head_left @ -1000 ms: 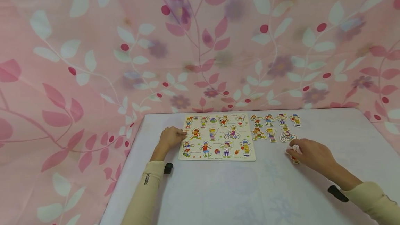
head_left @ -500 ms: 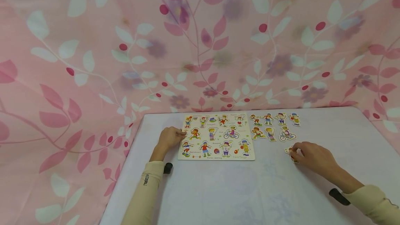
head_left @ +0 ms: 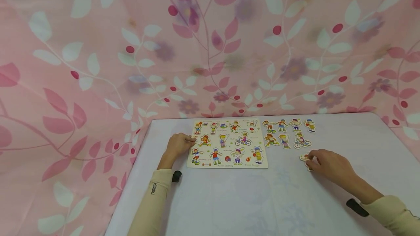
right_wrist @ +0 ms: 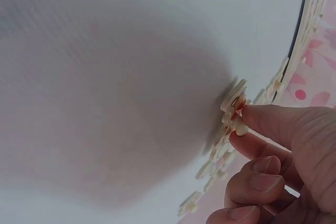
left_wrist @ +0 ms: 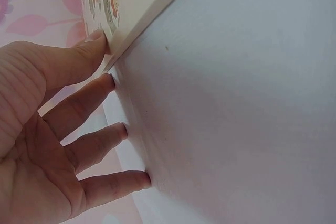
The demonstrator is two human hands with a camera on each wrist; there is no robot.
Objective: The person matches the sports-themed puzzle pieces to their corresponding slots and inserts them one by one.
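A cream puzzle board [head_left: 210, 163] printed with children playing sports lies on the table. My left hand [head_left: 178, 144] is at its left edge; in the left wrist view the thumb [left_wrist: 92, 51] lies on the board's face, the index fingertip at its edge and the other fingers spread down to the cloth. To the right of the board, my right hand [head_left: 331, 166] pinches a small figure-shaped puzzle piece [head_left: 304, 157]. The right wrist view shows thumb and index finger on the pale knob [right_wrist: 240, 126] of this piece [right_wrist: 231, 98], close over the cloth. Fingers partly hide its picture.
Two rows of loose puzzle pieces lie right of the board, among them a cyclist [head_left: 302, 141], a runner [head_left: 271, 140] and a golfer [head_left: 284, 141]. White cloth covers the table [head_left: 229, 199]. A pink leaf-patterned curtain [head_left: 210, 46] hangs behind.
My right hand has turned the pinched piece, which stood roughly upright in view and now points leftward, and has shifted slightly down. The left hand and board have stayed put.
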